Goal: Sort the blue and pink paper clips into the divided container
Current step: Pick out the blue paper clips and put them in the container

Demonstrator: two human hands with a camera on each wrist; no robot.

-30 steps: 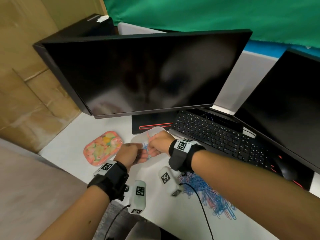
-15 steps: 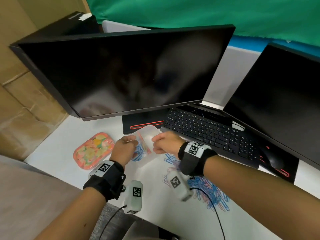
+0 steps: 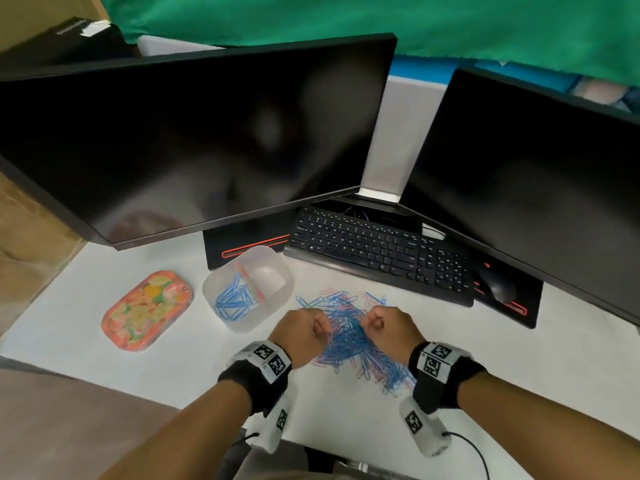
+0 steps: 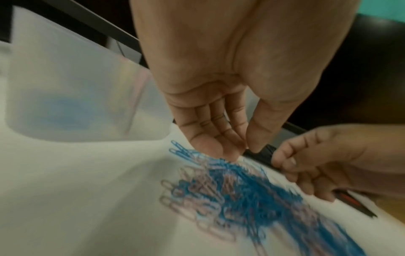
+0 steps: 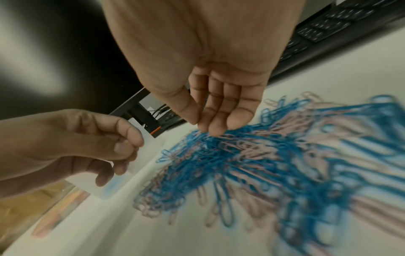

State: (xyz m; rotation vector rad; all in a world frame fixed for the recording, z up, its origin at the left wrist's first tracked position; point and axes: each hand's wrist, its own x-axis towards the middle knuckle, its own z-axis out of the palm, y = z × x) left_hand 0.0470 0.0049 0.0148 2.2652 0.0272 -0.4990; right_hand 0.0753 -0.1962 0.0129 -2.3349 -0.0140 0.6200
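Note:
A translucent divided container (image 3: 277,299) stands on the white desk; blue clips (image 3: 232,299) lie in its left compartment, beside a pink divider. The mixed pile of blue and pink paper clips (image 3: 349,341) is spread in front of it, also seen blurred as the pile (image 4: 252,195) and the pile (image 5: 263,155). My left hand (image 4: 243,149) hovers at the pile's left edge, thumb against curled fingers, nothing seen between them. My right hand (image 5: 206,128) has its fingertips bunched down into the pile's top; blur hides whether they pinch a clip.
A floral lid (image 3: 147,308) lies left of the container. A black keyboard (image 3: 377,252) and mouse (image 3: 498,287) sit just behind the pile, under two dark monitors (image 3: 194,140). Cardboard is at the far left. The desk's front edge is under my wrists.
Both hands have left the container, where they were together, and come back toward me to the clip pile, one at each side of it.

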